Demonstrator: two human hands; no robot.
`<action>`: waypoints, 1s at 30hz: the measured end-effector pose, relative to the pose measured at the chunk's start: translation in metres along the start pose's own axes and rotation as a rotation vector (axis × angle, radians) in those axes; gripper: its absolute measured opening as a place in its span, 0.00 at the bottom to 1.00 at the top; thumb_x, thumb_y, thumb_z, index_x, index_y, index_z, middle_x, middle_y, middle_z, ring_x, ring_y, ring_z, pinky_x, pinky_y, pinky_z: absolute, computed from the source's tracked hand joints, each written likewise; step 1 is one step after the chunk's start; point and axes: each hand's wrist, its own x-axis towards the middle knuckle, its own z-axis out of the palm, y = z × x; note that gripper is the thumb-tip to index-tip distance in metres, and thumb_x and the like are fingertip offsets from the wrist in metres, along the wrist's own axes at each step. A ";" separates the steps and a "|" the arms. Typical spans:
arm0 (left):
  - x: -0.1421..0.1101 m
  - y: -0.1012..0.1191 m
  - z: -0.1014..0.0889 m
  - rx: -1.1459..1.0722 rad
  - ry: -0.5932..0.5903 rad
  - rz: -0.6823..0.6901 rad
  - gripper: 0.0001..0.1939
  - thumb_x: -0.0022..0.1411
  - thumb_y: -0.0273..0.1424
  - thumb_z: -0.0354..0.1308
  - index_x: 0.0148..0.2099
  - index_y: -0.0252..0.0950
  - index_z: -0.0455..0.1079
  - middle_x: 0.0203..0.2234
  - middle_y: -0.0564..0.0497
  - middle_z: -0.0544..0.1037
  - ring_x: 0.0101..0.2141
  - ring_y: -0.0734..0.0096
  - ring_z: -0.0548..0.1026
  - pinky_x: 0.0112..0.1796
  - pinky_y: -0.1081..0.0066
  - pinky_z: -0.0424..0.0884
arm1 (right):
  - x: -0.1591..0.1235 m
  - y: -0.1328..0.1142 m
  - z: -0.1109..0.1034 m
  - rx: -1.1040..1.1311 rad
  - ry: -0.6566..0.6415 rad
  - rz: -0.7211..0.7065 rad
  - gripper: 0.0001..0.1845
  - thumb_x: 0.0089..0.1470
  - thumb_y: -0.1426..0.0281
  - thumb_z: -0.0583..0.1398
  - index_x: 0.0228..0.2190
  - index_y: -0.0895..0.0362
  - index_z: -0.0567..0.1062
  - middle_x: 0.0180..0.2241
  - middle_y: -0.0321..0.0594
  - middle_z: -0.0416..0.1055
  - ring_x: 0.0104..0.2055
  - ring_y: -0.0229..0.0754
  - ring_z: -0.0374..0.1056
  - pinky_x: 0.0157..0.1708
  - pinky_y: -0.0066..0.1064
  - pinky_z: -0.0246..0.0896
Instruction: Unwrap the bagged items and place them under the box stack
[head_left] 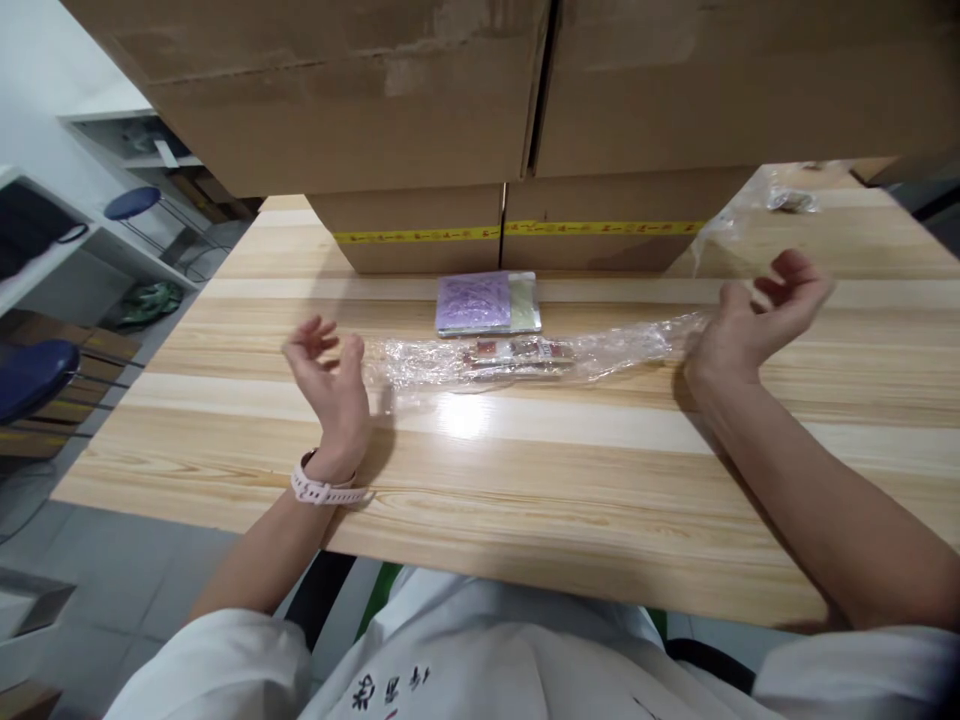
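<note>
The left hand [328,385] is held loosely curled, thumb parted from fingers, beside the clear wrap [626,350]; whether the wrap is touched cannot be told. A small bundle [517,352] is enclosed mid-wrap, just on the near side of a purple packet [472,303], which could be nudged if the film were dragged. The film's far end could be snagged by the right hand [761,318], likewise half-curled, with nothing seen pinched. At left, blue stools [133,203] are seen; cardboard boxes [337,115] are stacked on the striped wooden table [540,490], with crumpled plastic [793,200] at right.
</note>
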 end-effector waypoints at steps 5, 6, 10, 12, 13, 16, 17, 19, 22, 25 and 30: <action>-0.028 0.022 0.016 0.188 -0.361 0.620 0.08 0.67 0.28 0.60 0.48 0.39 0.73 0.41 0.49 0.81 0.45 0.60 0.78 0.49 0.57 0.72 | -0.037 -0.071 -0.014 0.152 -0.351 -0.709 0.09 0.65 0.69 0.57 0.46 0.50 0.74 0.39 0.42 0.76 0.43 0.49 0.72 0.44 0.44 0.65; -0.033 0.023 0.021 0.241 -0.511 0.657 0.10 0.67 0.28 0.61 0.51 0.39 0.73 0.44 0.48 0.82 0.47 0.59 0.78 0.51 0.55 0.71 | -0.047 -0.082 -0.014 0.123 -0.561 -0.803 0.10 0.65 0.68 0.59 0.47 0.50 0.75 0.40 0.41 0.77 0.42 0.49 0.72 0.43 0.43 0.65; -0.041 0.012 0.028 0.378 -0.871 0.599 0.25 0.68 0.30 0.59 0.66 0.40 0.64 0.61 0.41 0.74 0.59 0.52 0.72 0.57 0.50 0.67 | -0.074 -0.098 -0.013 -0.130 -1.137 -0.750 0.22 0.66 0.59 0.59 0.59 0.51 0.72 0.59 0.48 0.72 0.55 0.55 0.68 0.52 0.49 0.64; -0.039 0.006 0.027 0.377 -0.904 0.572 0.26 0.69 0.27 0.57 0.68 0.40 0.63 0.61 0.40 0.74 0.58 0.53 0.73 0.55 0.51 0.69 | -0.078 -0.095 -0.013 -0.164 -1.178 -0.701 0.21 0.69 0.62 0.56 0.60 0.51 0.72 0.61 0.49 0.71 0.57 0.56 0.67 0.54 0.49 0.63; -0.037 0.005 0.026 0.373 -0.895 0.573 0.26 0.69 0.26 0.57 0.67 0.40 0.63 0.59 0.40 0.76 0.55 0.53 0.74 0.53 0.52 0.70 | -0.077 -0.095 -0.013 -0.164 -1.173 -0.706 0.20 0.70 0.64 0.54 0.59 0.51 0.73 0.60 0.49 0.72 0.56 0.55 0.67 0.53 0.49 0.64; -0.034 0.007 0.021 0.356 -0.842 0.599 0.23 0.68 0.25 0.57 0.64 0.38 0.66 0.52 0.41 0.80 0.48 0.55 0.77 0.47 0.56 0.73 | -0.072 -0.098 -0.016 -0.135 -1.180 -0.717 0.19 0.72 0.65 0.51 0.55 0.53 0.76 0.53 0.50 0.78 0.50 0.54 0.70 0.49 0.47 0.65; -0.033 0.009 0.019 0.347 -0.827 0.603 0.22 0.68 0.25 0.58 0.63 0.38 0.67 0.51 0.41 0.81 0.46 0.56 0.77 0.46 0.58 0.73 | -0.068 -0.101 -0.019 -0.103 -1.195 -0.689 0.19 0.72 0.64 0.50 0.53 0.53 0.77 0.50 0.49 0.79 0.49 0.54 0.71 0.47 0.45 0.65; -0.033 0.015 0.016 0.316 -0.807 0.571 0.21 0.68 0.26 0.60 0.62 0.38 0.68 0.49 0.43 0.82 0.43 0.59 0.78 0.45 0.61 0.73 | -0.061 -0.108 -0.024 -0.016 -1.274 -0.558 0.20 0.72 0.62 0.50 0.52 0.52 0.78 0.45 0.46 0.81 0.45 0.51 0.73 0.43 0.41 0.64; -0.032 0.023 0.012 0.275 -0.831 0.411 0.15 0.67 0.31 0.62 0.56 0.39 0.73 0.39 0.49 0.84 0.33 0.67 0.78 0.36 0.69 0.71 | -0.050 -0.115 -0.029 0.078 -1.468 -0.295 0.21 0.71 0.58 0.51 0.50 0.52 0.79 0.40 0.41 0.81 0.37 0.45 0.74 0.37 0.34 0.62; -0.033 0.027 0.010 0.294 -0.891 0.287 0.06 0.68 0.34 0.61 0.40 0.40 0.78 0.26 0.53 0.82 0.24 0.71 0.74 0.29 0.71 0.65 | -0.046 -0.116 -0.029 0.062 -1.654 -0.180 0.22 0.70 0.55 0.52 0.45 0.53 0.81 0.40 0.40 0.81 0.38 0.44 0.74 0.37 0.33 0.61; -0.031 0.026 0.011 0.344 -0.782 0.274 0.15 0.70 0.36 0.58 0.29 0.39 0.76 0.23 0.52 0.80 0.24 0.68 0.73 0.29 0.69 0.62 | -0.045 -0.113 -0.029 -0.088 -1.656 -0.209 0.25 0.63 0.49 0.60 0.52 0.51 0.77 0.44 0.43 0.80 0.40 0.48 0.74 0.37 0.33 0.60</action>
